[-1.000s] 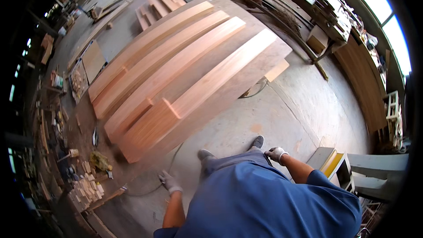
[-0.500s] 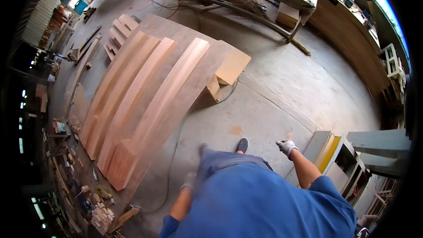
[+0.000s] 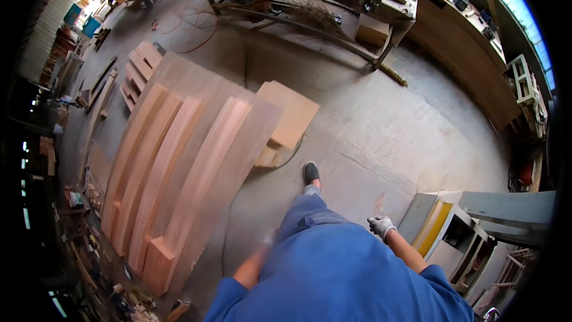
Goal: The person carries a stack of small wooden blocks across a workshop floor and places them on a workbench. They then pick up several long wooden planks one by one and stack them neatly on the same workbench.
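My right hand [image 3: 382, 226], in a pale work glove with a darker grey part, hangs out to my right with its fingers curled in. Nothing shows in its grasp. It is nearest to a grey machine body with a yellow panel [image 3: 432, 228], apart from it. My left hand [image 3: 268, 238] hangs low at my left side, smeared by motion and partly hidden by my blue shirt; its fingers cannot be read. To my left stands a worktable [image 3: 196, 74] bearing several long reddish wooden beams [image 3: 205, 170]. A short wood block [image 3: 158, 265] lies at their near end.
A brown board [image 3: 287, 113] juts beyond the table's right corner, above wooden blocks [image 3: 268, 156]. A cable trails on the floor beside the table. Ahead is a cluttered workbench [image 3: 298, 27]; a long brown panel [image 3: 456, 56] stands at the right. Timber [image 3: 138, 68] is stacked behind the table.
I have stepped forward; one shoe is now out ahead of me. The table and beams sit lower and further left in view. My right hand stays curled out to the side.
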Action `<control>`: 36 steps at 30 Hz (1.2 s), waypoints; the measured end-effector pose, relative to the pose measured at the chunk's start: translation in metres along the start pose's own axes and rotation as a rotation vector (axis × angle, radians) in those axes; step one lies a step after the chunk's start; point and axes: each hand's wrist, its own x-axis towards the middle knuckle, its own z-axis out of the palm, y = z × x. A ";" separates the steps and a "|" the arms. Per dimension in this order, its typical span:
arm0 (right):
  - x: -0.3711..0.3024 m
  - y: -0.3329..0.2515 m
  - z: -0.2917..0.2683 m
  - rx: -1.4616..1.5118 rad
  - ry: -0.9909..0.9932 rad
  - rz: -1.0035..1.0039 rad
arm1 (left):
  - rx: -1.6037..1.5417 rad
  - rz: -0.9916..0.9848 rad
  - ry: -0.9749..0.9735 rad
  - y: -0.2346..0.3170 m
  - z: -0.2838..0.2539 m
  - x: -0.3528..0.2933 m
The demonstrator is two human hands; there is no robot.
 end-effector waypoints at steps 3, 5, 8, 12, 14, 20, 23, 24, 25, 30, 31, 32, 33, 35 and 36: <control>-0.003 -0.041 -0.021 -0.070 0.037 0.001 | 0.104 0.090 -0.023 0.040 -0.020 0.034; -0.002 -0.078 -0.036 -0.068 0.068 -0.007 | 0.073 0.077 -0.025 0.071 -0.044 0.043; 0.016 -0.123 -0.066 0.018 0.106 -0.022 | -0.285 -0.105 -0.043 0.171 -0.107 0.023; 0.043 -0.168 -0.094 -0.041 0.114 0.008 | -0.192 -0.063 0.037 0.230 -0.153 0.034; 0.055 -0.192 -0.109 -0.101 0.115 0.022 | -0.049 0.034 0.091 0.243 -0.155 0.048; 0.133 -0.279 -0.161 -0.275 0.048 0.063 | 0.009 0.004 0.140 0.226 -0.110 0.125; 0.184 -0.352 -0.188 -0.316 0.003 -0.026 | 0.426 0.044 0.034 0.222 -0.096 0.173; 0.202 -0.369 -0.205 -0.343 0.006 -0.058 | 0.444 0.049 0.012 0.248 -0.095 0.181; 0.231 -0.400 -0.221 -0.571 0.009 -0.085 | 0.463 0.056 -0.013 0.274 -0.095 0.188; 0.263 -0.564 -0.257 -0.674 -0.041 -0.317 | 0.173 -0.067 0.154 0.348 -0.068 0.221; 0.261 -0.596 -0.260 -0.672 -0.028 -0.344 | 0.127 -0.066 0.179 0.373 -0.078 0.230; 0.270 -0.622 -0.262 -0.813 0.020 -0.452 | 0.089 -0.067 0.186 0.391 -0.084 0.233; 0.266 -0.652 -0.259 -0.847 -0.008 -0.505 | 0.048 -0.077 0.196 0.407 -0.086 0.235; 0.258 -0.707 -0.241 -0.877 -0.059 -0.628 | 0.003 -0.089 0.220 0.433 -0.100 0.236; 0.257 -0.725 -0.228 -0.883 -0.092 -0.680 | -0.007 -0.098 0.220 0.441 -0.107 0.235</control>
